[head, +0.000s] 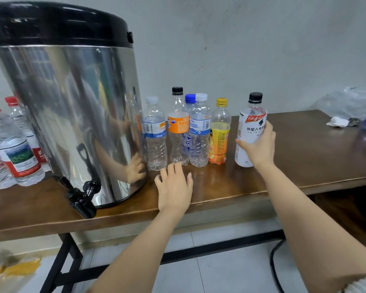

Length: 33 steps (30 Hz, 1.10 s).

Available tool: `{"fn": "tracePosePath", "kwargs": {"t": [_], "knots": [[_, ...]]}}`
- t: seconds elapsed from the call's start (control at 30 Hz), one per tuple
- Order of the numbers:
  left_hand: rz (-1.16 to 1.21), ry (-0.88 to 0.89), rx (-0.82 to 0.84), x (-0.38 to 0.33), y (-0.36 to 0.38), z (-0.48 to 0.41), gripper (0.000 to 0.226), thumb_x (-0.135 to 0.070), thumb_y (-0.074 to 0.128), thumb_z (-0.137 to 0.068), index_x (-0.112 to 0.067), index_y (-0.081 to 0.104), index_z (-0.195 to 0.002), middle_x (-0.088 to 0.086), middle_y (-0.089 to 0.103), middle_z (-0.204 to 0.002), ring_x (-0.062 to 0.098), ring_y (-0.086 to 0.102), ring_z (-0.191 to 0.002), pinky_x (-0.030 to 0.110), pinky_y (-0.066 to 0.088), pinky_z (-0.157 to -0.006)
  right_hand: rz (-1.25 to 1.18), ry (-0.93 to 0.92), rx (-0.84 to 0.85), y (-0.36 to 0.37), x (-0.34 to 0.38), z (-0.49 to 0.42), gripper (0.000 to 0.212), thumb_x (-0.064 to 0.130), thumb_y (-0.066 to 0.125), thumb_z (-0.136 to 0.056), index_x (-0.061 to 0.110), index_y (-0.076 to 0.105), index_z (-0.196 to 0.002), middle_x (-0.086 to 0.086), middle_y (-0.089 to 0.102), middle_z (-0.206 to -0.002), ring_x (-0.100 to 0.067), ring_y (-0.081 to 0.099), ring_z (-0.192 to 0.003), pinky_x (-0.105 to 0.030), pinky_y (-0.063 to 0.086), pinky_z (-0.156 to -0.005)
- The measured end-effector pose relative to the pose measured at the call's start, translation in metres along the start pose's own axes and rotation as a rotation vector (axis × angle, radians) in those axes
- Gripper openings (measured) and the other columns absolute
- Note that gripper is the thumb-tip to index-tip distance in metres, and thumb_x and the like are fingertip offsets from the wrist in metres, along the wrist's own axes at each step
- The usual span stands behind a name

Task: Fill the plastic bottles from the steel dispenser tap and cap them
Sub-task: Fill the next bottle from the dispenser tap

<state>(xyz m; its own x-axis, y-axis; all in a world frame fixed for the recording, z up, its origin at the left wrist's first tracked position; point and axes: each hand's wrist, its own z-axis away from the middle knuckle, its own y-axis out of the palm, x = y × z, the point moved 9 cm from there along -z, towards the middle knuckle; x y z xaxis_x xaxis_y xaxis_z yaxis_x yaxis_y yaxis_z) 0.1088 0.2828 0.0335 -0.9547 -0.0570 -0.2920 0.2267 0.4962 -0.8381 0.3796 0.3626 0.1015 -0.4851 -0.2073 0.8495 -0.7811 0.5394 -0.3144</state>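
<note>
Brown tabletop: left hand spread, right hand around white bottle

The white-sleeved bottle, black-capped and upright, sits in the grip of the right hand, set apart from the others. Just beyond the fingertips of the left hand stand five capped, empty-looking bottles packed close: the white-capped bottle, the Fanta bottle, the blue-capped bottle tucked behind, the blue-banded bottle and the yellow-capped bottle nearest the right hand. Left of the left hand rises the steel dispenser under a black lid, its black tap low at the front, spout angled down.
</note>
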Motion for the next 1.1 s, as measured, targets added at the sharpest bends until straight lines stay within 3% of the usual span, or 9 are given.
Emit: {"fn": "tracePosePath", "kwargs": {"t": [0.17, 0.33, 0.5, 0.63, 0.7, 0.77, 0.87, 0.97, 1.1], "knots": [[0.059, 0.072, 0.028, -0.006, -0.008, 0.005, 0.039, -0.038, 0.042, -0.103, -0.025, 0.043, -0.140, -0.003, 0.048, -0.140, 0.021, 0.039, -0.131, 0.040, 0.027, -0.110, -0.052, -0.074, -0.024, -0.021, 0.034, 0.046, 0.095, 0.024, 0.087, -0.072, 0.021, 0.029, -0.148, -0.005, 0.047, -0.140, -0.026, 0.049, -0.126, -0.043, 0.043, -0.095], [0.182, 0.128, 0.026, -0.008, -0.034, 0.014, 0.038, -0.035, 0.046, -0.102, -0.026, 0.043, -0.139, -0.006, 0.045, -0.143, 0.019, 0.035, -0.133, 0.039, 0.025, -0.110, -0.216, -0.120, 0.045, -0.025, 0.065, 0.102, 0.102, 0.020, 0.088, -0.070, 0.037, 0.024, -0.147, 0.004, 0.053, -0.139, -0.017, 0.052, -0.125, -0.042, 0.047, -0.099], [0.583, 0.145, -0.093, -0.004, -0.104, 0.014, 0.029, -0.027, 0.057, -0.097, -0.020, 0.057, -0.126, -0.004, 0.057, -0.130, 0.020, 0.047, -0.124, 0.042, 0.037, -0.104, -0.304, -0.129, 0.138, -0.010, 0.091, 0.157, 0.106, 0.020, 0.087, -0.069, 0.048, 0.020, -0.146, 0.009, 0.056, -0.137, -0.012, 0.054, -0.124, -0.042, 0.047, -0.102], [1.083, 0.170, -0.067, -0.009, -0.178, 0.013, 0.024, -0.023, 0.058, -0.098, -0.020, 0.059, -0.122, -0.004, 0.064, -0.121, -0.006, 0.059, -0.101, 0.013, 0.045, -0.090, -0.352, -0.156, 0.227, 0.013, 0.111, 0.202, 0.107, 0.027, 0.086, -0.068, 0.046, 0.017, -0.148, 0.007, 0.051, -0.142, -0.014, 0.050, -0.129, -0.049, 0.046, -0.104], [1.154, 0.227, 0.024, -0.014, -0.200, 0.015, 0.027, -0.034, 0.054, -0.096, -0.030, 0.055, -0.122, -0.006, 0.062, -0.127, 0.001, 0.058, -0.113, 0.016, 0.044, -0.097, -0.360, -0.171, 0.279, 0.026, 0.122, 0.221, 0.106, 0.022, 0.086, -0.069, 0.047, 0.019, -0.147, 0.010, 0.051, -0.142, -0.012, 0.051, -0.127, -0.047, 0.046, -0.104], [1.144, 0.271, 0.151, -0.016, -0.208, 0.020, 0.030, -0.031, 0.049, -0.103, -0.028, 0.051, -0.132, -0.007, 0.060, -0.133, 0.004, 0.055, -0.123, 0.019, 0.043, -0.103, -0.359, -0.197, 0.324, 0.037, 0.133, 0.237, 0.106, 0.015, 0.086, -0.068, 0.045, 0.021, -0.147, 0.011, 0.051, -0.141, -0.010, 0.051, -0.126, -0.043, 0.046, -0.104], [1.146, 0.263, 0.219, -0.004, -0.212, 0.029, 0.033, -0.016, 0.044, -0.105, -0.018, 0.052, -0.138, -0.005, 0.064, -0.128, 0.007, 0.060, -0.119, 0.025, 0.046, -0.104, -0.367, -0.237, 0.359, 0.044, 0.147, 0.254, 0.101, 0.012, 0.083, -0.069, 0.056, 0.025, -0.139, 0.013, 0.053, -0.137, -0.004, 0.052, -0.122, -0.034, 0.047, -0.102], [1.177, 0.234, 0.210, 0.016, -0.216, 0.036, 0.030, -0.009, 0.046, -0.104, -0.022, 0.058, -0.128, 0.001, 0.066, -0.127, 0.015, 0.061, -0.120, 0.037, 0.045, -0.109, -0.396, -0.231, 0.375, 0.048, 0.157, 0.266, 0.088, 0.020, 0.083, -0.074, 0.069, 0.028, -0.122, 0.020, 0.056, -0.130, 0.002, 0.054, -0.116, -0.026, 0.047, -0.096], [1.214, 0.226, 0.252, 0.037, -0.223, 0.045, 0.031, -0.010, 0.043, -0.105, -0.014, 0.059, -0.131, 0.002, 0.064, -0.132, 0.017, 0.058, -0.125, 0.036, 0.043, -0.111, -0.413, -0.236, 0.438, 0.057, 0.163, 0.279, 0.078, 0.026, 0.084, -0.074, 0.051, 0.037, -0.132, 0.023, 0.061, -0.122, 0.004, 0.058, -0.110, -0.023, 0.049, -0.091]]}}
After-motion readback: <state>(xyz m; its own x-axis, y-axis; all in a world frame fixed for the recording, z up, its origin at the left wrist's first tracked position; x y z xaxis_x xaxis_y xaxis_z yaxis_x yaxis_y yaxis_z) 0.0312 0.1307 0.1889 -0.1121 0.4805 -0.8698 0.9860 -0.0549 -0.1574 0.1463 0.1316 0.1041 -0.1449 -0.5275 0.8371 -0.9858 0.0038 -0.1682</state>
